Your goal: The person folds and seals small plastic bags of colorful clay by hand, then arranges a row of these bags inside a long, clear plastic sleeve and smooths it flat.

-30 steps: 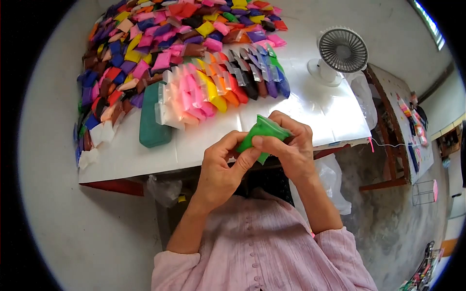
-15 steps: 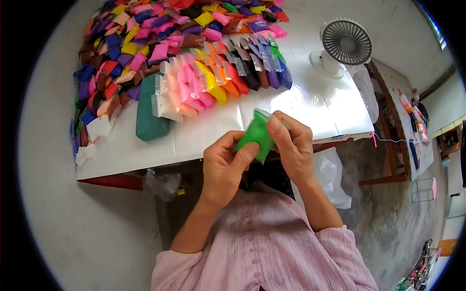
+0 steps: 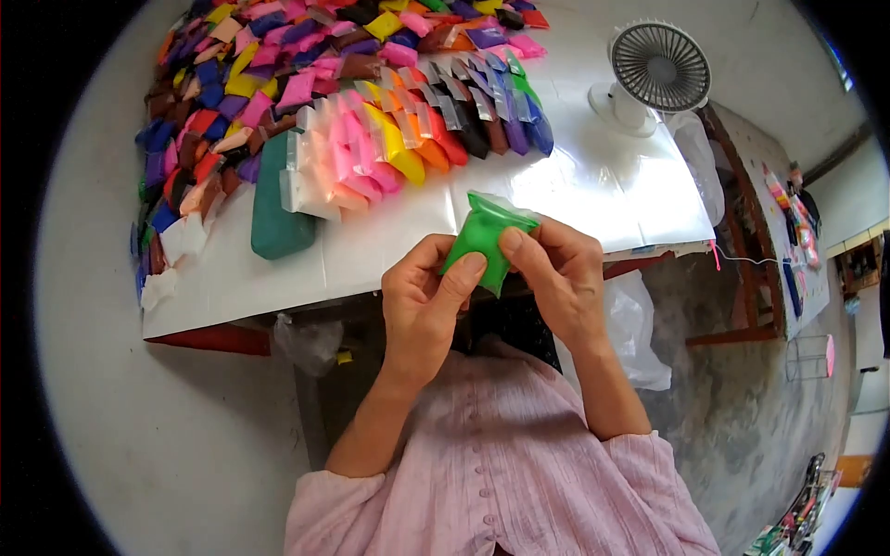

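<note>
A small clear packet with soft green filling (image 3: 482,236) is held up between both hands, just off the table's front edge. My left hand (image 3: 428,292) pinches its lower left side, thumb on the front. On the packet's right side, my right hand (image 3: 561,278) presses with thumb and bent fingers. The packet's clear top edge faces up and away from me. Beyond it on the table lies an overlapping row of similar filled packets (image 3: 399,153), running from pale peach through pink, yellow, orange, red, black, brown and purple to blue and green.
A dark green block (image 3: 281,204) stands at the row's left end. Behind lies a big heap of coloured packets (image 3: 241,88). A white fan (image 3: 654,74) stands on the silvery table cover (image 3: 593,199). Plastic bags (image 3: 635,334) hang below the edge. White scraps (image 3: 184,239) lie left.
The green packet has turned to show more of its broad front. My right fingers have shifted along its right side, and both hands still hold it. The view has moved slightly.
</note>
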`<state>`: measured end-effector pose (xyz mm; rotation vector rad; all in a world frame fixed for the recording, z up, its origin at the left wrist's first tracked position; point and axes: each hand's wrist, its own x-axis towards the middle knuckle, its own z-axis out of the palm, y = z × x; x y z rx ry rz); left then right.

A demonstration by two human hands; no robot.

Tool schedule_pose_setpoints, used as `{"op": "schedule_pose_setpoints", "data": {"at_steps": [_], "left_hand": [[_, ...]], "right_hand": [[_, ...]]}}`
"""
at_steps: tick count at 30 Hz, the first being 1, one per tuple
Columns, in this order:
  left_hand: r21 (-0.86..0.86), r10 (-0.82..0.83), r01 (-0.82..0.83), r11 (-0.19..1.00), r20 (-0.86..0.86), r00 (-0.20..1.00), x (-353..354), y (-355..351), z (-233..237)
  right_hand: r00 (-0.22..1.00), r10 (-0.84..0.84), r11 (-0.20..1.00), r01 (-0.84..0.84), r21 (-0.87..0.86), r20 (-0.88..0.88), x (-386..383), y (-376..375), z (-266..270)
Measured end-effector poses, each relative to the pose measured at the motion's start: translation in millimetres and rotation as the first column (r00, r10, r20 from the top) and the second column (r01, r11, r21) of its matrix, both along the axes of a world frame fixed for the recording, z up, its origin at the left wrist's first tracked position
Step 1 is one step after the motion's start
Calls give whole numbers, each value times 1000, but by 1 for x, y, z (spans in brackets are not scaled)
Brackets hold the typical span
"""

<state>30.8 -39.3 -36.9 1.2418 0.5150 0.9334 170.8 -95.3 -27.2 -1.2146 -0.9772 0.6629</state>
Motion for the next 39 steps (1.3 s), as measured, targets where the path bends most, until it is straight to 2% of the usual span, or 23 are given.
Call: {"op": "schedule_pose_setpoints", "data": {"at_steps": [1,4,8,11,14,17,20,22,24,30,32,35,36,38,39], "left_hand": [[2,-11,11,1000,-18,1000,1,0,3],[18,-67,69,997,-99,993,-1,1,7],[34,-64,71,997,-168,984,-3,3,9],[6,-46,47,999,-98,994,1,1,9],[57,-53,62,996,-144,988,-5,3,13],[236,82,-43,971,-158,984,-6,-1,11],[475,183,-35,879,-268,946,-7,-3,11],[546,218,-21,837,-298,929,-9,-3,14],[603,240,-10,798,-302,923,-9,-1,14],[544,173,32,838,-321,931,-11,-1,18],[574,200,4,819,-292,935,-10,0,16],[614,237,-17,789,-279,931,-9,4,11],[626,249,-21,779,-279,928,-9,6,10],[688,298,-50,724,-246,923,-8,8,9],[716,322,-67,695,-227,919,-6,8,8]], "right_hand": [[997,-45,997,41,60,67,1,2,0],[991,-74,995,66,79,110,4,0,6],[999,5,1000,-6,-31,-40,6,3,8],[998,-44,999,45,-13,54,4,7,4],[997,-73,997,72,27,32,7,8,-1],[996,-90,996,91,-20,20,9,6,7],[997,-81,997,81,2,-6,8,8,4],[997,-73,997,73,-8,6,8,8,3],[997,-73,997,73,-16,14,8,8,3],[997,-73,997,73,-21,10,8,6,5],[997,-72,997,72,-15,33,8,6,5],[986,-89,993,98,-60,144,10,4,8],[930,-156,987,161,13,332,12,1,7],[702,-298,954,232,188,647,16,-8,6],[662,-224,974,126,189,715,18,-14,9]]}}
